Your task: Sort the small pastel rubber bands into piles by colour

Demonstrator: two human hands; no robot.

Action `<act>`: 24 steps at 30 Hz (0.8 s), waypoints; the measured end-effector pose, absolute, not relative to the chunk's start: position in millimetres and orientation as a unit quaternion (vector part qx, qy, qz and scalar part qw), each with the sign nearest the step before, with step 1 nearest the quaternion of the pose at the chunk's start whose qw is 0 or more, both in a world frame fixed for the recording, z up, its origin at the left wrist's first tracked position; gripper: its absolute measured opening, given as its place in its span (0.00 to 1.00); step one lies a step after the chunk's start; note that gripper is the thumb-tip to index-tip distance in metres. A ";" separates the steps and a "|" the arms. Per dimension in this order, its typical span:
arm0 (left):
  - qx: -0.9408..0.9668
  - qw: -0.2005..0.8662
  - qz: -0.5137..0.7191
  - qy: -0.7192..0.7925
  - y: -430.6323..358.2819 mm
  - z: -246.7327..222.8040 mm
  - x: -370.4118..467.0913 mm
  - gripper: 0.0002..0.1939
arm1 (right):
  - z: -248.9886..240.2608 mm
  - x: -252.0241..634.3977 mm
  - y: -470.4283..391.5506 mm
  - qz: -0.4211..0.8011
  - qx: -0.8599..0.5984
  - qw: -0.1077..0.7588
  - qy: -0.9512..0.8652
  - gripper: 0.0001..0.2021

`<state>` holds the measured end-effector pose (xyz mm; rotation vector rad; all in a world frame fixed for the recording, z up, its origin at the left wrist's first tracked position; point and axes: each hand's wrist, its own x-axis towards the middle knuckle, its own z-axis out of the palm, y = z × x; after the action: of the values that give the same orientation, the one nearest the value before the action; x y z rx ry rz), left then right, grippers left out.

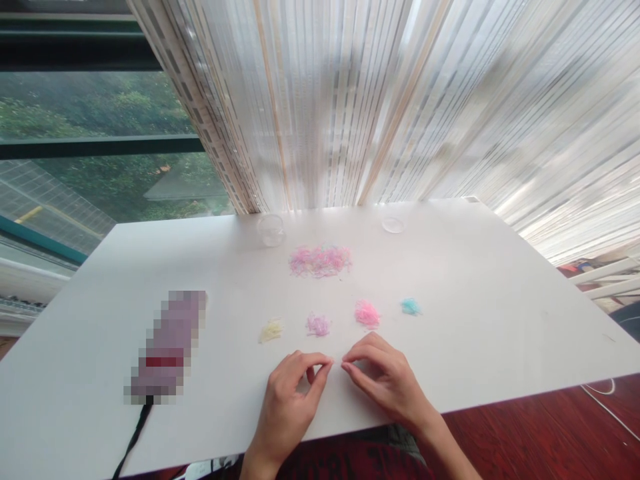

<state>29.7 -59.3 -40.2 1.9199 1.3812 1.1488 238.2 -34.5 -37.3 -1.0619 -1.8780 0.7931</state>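
My left hand (295,393) pinches thumb and forefinger together above the table near its front edge. Facing it, my right hand (387,380) is pinched too, the fingertips a small gap apart from the left ones. Anything between them is too small to make out. Just beyond the hands lie small heaps of thin strands: a pale yellow heap (271,331), a lilac heap (318,325), a pink heap (367,313) and a turquoise heap (411,306). Farther back spreads a larger pile of mixed pastel strands (321,261), mostly pink.
On the white table (500,320), a clear plastic cup (271,231) and a clear round lid (393,225) sit near the back edge. A blurred-out purple object (167,347) with a black strap (134,440) lies at left. A string curtain (320,100) hangs behind.
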 end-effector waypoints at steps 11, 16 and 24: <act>0.708 0.238 0.397 0.533 -57.5 -37.0 31.8 0.04 | -16.5 272.0 -15.8 0.286 -0.496 0.433 -0.697 0.04; 0.717 0.233 0.395 0.525 -57.4 -38.9 32.3 0.04 | -13.6 290.7 19.5 0.245 -0.572 0.401 -0.673 0.08; 0.724 0.235 0.384 0.522 -58.6 -38.3 31.8 0.06 | -9.4 285.1 48.1 0.223 -0.550 0.306 -0.744 0.09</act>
<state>31.8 -58.6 -38.3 1.9874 1.4311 1.0541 285.1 48.1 -9.4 -1.4556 -1.9696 0.5905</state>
